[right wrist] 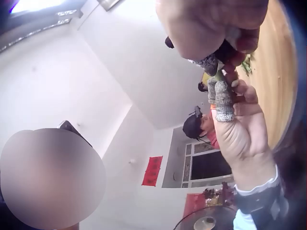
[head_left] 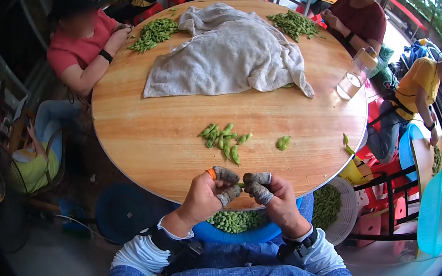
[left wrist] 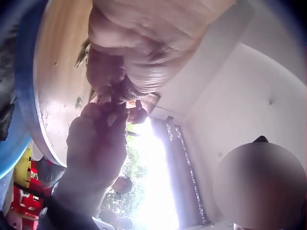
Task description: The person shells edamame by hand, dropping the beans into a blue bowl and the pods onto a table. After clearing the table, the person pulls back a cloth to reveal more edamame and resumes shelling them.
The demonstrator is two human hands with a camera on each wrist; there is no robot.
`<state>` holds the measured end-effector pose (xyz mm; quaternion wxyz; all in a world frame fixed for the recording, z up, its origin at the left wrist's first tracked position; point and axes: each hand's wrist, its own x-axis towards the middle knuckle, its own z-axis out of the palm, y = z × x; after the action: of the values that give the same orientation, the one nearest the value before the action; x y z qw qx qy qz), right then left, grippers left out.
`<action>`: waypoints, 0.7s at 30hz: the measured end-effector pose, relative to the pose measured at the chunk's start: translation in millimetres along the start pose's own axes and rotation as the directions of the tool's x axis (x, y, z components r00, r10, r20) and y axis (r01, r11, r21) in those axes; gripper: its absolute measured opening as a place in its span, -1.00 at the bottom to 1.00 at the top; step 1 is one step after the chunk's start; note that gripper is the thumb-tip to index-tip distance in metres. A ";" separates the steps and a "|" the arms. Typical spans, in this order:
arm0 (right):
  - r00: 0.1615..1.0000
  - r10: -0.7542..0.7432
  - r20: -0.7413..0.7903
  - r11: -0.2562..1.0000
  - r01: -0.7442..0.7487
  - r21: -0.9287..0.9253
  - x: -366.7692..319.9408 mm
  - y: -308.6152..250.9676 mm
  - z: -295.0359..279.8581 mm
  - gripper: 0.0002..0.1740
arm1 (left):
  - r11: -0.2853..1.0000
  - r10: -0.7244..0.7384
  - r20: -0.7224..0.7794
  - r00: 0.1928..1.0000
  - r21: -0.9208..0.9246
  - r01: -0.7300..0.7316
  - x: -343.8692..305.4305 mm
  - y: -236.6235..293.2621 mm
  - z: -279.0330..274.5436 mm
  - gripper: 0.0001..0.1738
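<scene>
Over the table's near edge, my left hand (head_left: pixel 201 197) and right hand (head_left: pixel 281 199) meet fingertip to fingertip. Grey knitted finger covers wrap the thumb and forefinger of each; an orange band circles one on the left. Both hands pinch a green soybean pod (right wrist: pixel 219 75), mostly hidden by the fingertips. Just beyond them on the wooden round table (head_left: pixel 145 141) lies a small group of pods (head_left: pixel 225 138), with another little clump (head_left: pixel 283 142) to its right. Below the hands, a blue basin (head_left: pixel 265 235) holds many shelled green beans (head_left: pixel 233 221).
A grey towel (head_left: pixel 222 56) covers the table's middle, between two pod heaps (head_left: pixel 156 33) (head_left: pixel 293 24). A clear plastic jar (head_left: pixel 349 85) stands at the right. Beside my right leg sits a white basket (head_left: pixel 348 205) of pods. Other people sit around the table.
</scene>
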<state>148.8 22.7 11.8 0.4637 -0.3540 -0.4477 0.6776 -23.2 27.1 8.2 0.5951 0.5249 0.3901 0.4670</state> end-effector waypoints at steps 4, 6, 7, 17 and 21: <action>0.995 -0.102 0.006 0.987 0.102 -0.121 -0.2 1.5 -3.4 -0.77 | 0.988 -0.147 0.064 0.987 0.052 0.144 2.0 12.5 0.5 -0.78; 0.996 -0.085 -0.027 0.989 0.081 -0.120 -0.3 1.1 -4.8 -0.77 | 0.985 -0.082 0.024 0.996 0.152 0.078 1.5 13.9 3.6 -0.82; 0.992 -0.095 -0.083 0.990 0.086 -0.108 -0.2 0.0 -3.6 -0.78 | 0.976 -0.007 -0.024 1.000 0.218 0.012 -0.1 14.1 8.0 -0.83; 0.968 0.245 -0.052 0.967 -0.240 0.089 -8.8 -5.7 -4.0 -0.80 | 0.636 0.486 0.122 0.865 0.629 -0.446 -6.3 5.8 7.3 -0.64; 0.963 0.269 -0.024 0.950 -0.261 0.174 -7.8 -6.0 -3.2 -0.81 | 0.508 0.526 0.255 0.811 0.671 -0.540 -6.1 12.2 4.8 -0.59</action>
<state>156.0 17.2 16.7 0.4074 -0.3863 -0.3259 0.7607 -22.0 20.1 20.8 0.1723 0.8117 0.3541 0.4313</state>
